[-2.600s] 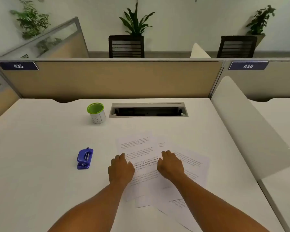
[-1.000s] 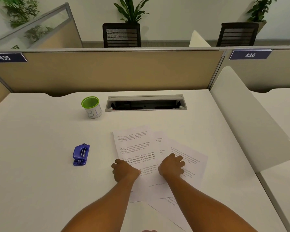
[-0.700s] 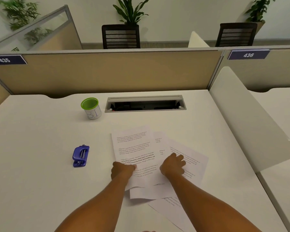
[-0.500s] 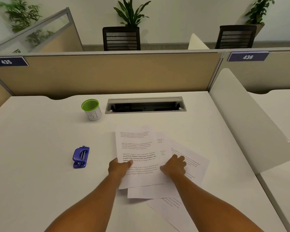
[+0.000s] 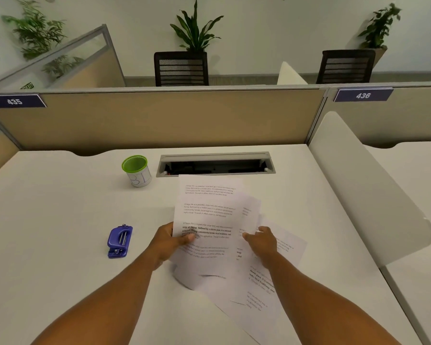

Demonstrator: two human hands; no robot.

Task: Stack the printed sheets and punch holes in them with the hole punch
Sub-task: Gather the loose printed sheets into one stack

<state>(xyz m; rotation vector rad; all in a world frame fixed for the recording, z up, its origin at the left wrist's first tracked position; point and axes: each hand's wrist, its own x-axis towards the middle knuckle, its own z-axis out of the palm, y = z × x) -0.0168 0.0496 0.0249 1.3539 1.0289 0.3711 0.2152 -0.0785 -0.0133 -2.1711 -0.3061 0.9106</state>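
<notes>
The left hand pinches the left edge of the top sheet, thumb on the print. The right hand rests on the fanned sheets beneath. A punch lies left on the desk, a cup beyond it.

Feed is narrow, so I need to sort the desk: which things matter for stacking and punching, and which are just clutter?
For the job:
- printed sheets, fanned, top one pinched by the left hand
- right hand on the lower sheets
- hole punch, untouched

Lying about:
- green cup
- cable tray
</notes>
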